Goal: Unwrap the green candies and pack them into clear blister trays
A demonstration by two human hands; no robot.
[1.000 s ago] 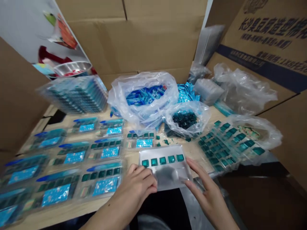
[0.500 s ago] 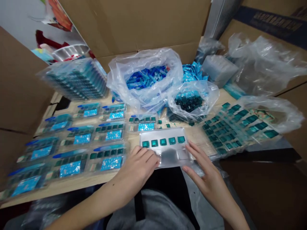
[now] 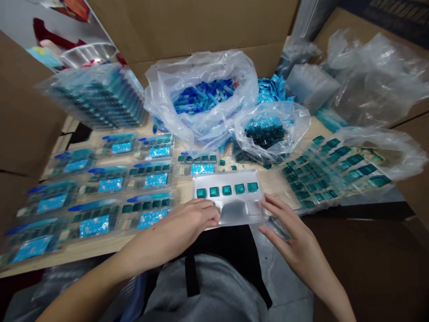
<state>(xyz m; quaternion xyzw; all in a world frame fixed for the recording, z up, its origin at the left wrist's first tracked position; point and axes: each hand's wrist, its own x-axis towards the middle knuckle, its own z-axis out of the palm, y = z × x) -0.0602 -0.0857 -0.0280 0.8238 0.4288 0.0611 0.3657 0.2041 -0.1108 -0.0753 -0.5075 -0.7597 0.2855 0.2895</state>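
Note:
A clear plastic blister tray (image 3: 231,179) lies on the wooden table right in front of me. A row of five teal square pieces (image 3: 226,190) sits in its upper part. My left hand (image 3: 191,219) rests on the tray's lower left edge, fingers curled over it. My right hand (image 3: 288,228) is at the tray's right edge, fingers spread and fingertips touching the plastic. The tray's lower hollows show no teal pieces.
Left on the table (image 3: 100,255) lie several blister packs (image 3: 147,210) with blue cards. Plastic bags of blue sticks (image 3: 203,96) and dark teal pieces (image 3: 264,134) stand behind. A teal-filled sheet stack (image 3: 328,172) lies right. Cardboard walls (image 3: 191,27) surround the table.
The view has tilted lower, showing more of my lap. My left hand has slid from the tray's middle to its lower left edge. The tray and its teal pieces sit in about the same place.

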